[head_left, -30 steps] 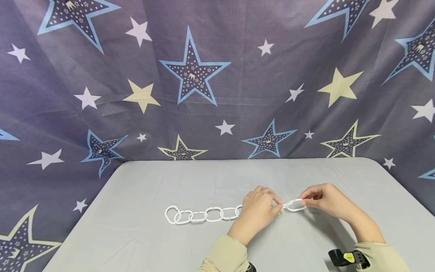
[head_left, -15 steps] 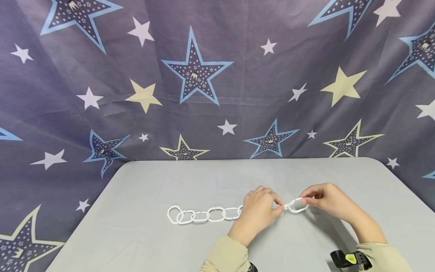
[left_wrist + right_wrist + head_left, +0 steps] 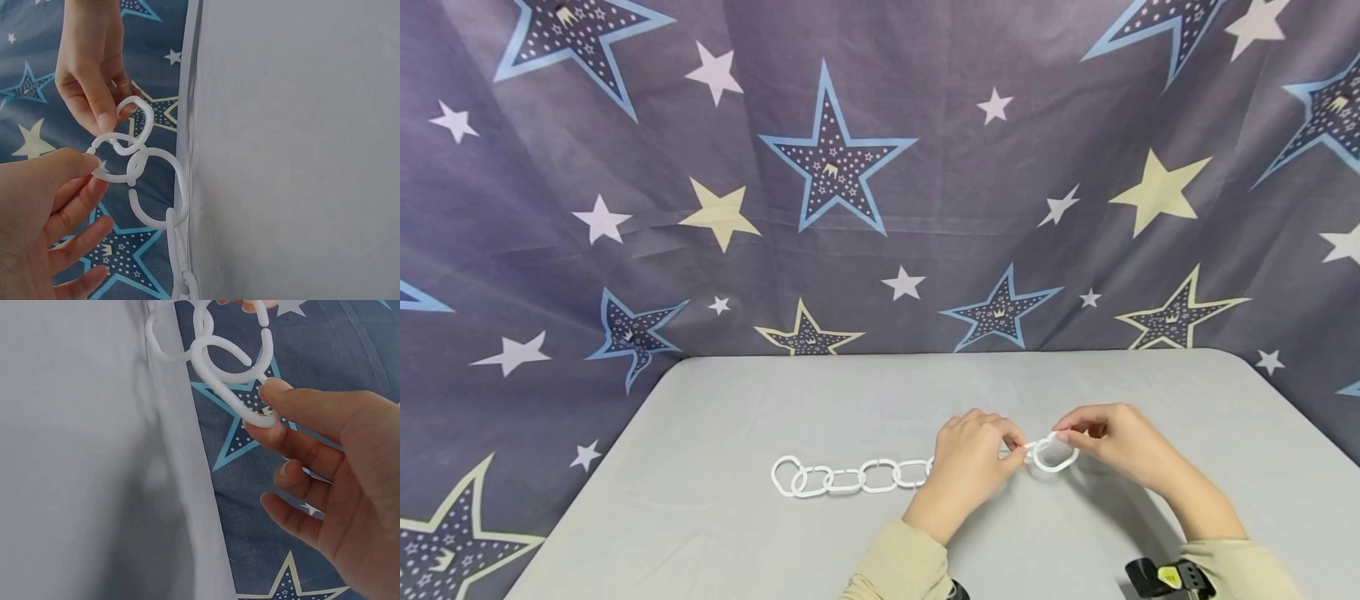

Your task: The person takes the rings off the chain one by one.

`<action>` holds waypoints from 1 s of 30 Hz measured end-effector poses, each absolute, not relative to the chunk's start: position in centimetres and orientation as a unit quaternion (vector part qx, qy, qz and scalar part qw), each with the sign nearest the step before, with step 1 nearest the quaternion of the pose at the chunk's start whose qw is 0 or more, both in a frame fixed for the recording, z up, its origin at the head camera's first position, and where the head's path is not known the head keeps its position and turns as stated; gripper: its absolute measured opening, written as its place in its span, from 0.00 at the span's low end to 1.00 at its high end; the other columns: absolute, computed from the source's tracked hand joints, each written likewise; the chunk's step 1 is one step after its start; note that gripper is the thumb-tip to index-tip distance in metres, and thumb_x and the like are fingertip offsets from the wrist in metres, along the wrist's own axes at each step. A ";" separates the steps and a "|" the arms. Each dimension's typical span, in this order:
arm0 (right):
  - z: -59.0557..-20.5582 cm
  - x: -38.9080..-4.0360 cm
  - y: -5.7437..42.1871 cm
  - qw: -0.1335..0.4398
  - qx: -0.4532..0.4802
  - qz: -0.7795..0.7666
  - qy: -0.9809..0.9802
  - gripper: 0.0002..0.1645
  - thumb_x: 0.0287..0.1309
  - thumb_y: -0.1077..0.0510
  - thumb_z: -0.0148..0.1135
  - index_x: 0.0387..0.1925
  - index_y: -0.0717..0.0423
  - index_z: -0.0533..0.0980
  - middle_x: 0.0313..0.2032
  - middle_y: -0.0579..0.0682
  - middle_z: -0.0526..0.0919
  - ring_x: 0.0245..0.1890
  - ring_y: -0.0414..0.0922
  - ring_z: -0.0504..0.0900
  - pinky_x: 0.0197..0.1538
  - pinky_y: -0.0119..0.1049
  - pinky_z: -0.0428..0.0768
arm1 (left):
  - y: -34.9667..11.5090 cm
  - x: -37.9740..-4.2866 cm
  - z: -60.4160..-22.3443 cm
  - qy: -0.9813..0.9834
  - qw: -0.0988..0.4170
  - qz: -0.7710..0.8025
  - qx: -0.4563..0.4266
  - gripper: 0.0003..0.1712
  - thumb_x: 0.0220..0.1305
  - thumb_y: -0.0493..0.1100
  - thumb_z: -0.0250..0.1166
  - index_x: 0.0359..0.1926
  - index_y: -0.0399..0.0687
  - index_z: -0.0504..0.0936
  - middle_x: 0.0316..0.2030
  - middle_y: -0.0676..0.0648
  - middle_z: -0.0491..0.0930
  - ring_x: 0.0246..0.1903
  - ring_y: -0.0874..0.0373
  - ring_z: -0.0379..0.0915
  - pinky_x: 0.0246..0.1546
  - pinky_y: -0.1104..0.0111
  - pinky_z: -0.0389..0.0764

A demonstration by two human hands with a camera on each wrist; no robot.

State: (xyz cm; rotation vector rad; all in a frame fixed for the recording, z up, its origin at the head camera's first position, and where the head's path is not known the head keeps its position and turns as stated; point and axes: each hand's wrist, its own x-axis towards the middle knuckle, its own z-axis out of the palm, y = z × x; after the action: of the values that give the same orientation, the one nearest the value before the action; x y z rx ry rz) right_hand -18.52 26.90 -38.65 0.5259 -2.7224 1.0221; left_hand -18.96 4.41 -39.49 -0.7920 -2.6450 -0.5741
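Observation:
A chain of white plastic C-shaped links (image 3: pixel 846 489) stretches leftward on the grey table from my left hand (image 3: pixel 973 454). Between thumb and index finger, that hand pinches one link (image 3: pixel 112 179) near its gap, as the left wrist view shows. My right hand (image 3: pixel 1112 437) pinches the end link (image 3: pixel 225 392) between thumb and index finger. This end link loops through the link in my left hand, and its gap lies near my right fingertips. Both held links are raised off the table. Part of the chain is hidden behind my left hand in the head view.
The grey-covered table (image 3: pixel 730 542) extends around the chain, its back edge against a dark curtain (image 3: pixel 925 183) printed with stars. A black wrist device (image 3: pixel 1168 577) sits on my right forearm, low over the table.
My right hand has turned the end link, which now faces the head camera more as a round loop. My left hand keeps its pinch. The head view has shifted slightly.

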 end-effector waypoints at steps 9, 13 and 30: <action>-38.5 -18.5 26.3 0.107 0.187 0.337 -0.917 0.03 0.57 0.60 0.70 0.34 0.50 0.86 0.26 0.39 0.82 0.23 0.33 0.70 0.28 0.31 0.71 | 4.5 -19.0 -39.5 -0.927 0.164 -0.197 -0.275 0.03 0.59 0.53 0.71 0.35 0.67 0.88 0.29 0.70 0.81 0.33 0.71 0.73 0.36 0.77 0.68; -38.3 -18.5 26.1 0.108 0.192 0.332 -0.917 0.03 0.58 0.60 0.70 0.34 0.50 0.86 0.27 0.40 0.83 0.23 0.32 0.71 0.28 0.31 0.71 | 4.5 -18.9 -39.5 -0.926 0.165 -0.198 -0.277 0.03 0.59 0.51 0.71 0.35 0.65 0.88 0.29 0.69 0.81 0.33 0.71 0.73 0.35 0.76 0.68; -37.7 -18.3 25.3 0.106 0.215 0.314 -0.919 0.02 0.59 0.61 0.68 0.34 0.52 0.85 0.23 0.37 0.78 0.21 0.31 0.67 0.27 0.31 0.69 | 4.4 -19.0 -39.6 -0.922 0.174 -0.202 -0.282 0.03 0.58 0.49 0.71 0.35 0.65 0.88 0.29 0.68 0.81 0.32 0.70 0.74 0.34 0.76 0.68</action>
State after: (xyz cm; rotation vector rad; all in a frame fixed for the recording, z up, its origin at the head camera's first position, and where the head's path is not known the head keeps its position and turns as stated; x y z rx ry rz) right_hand -18.34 25.34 -37.74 0.6327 -2.7069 0.9257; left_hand -19.02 4.35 -39.58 -0.7999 -2.6125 -0.5727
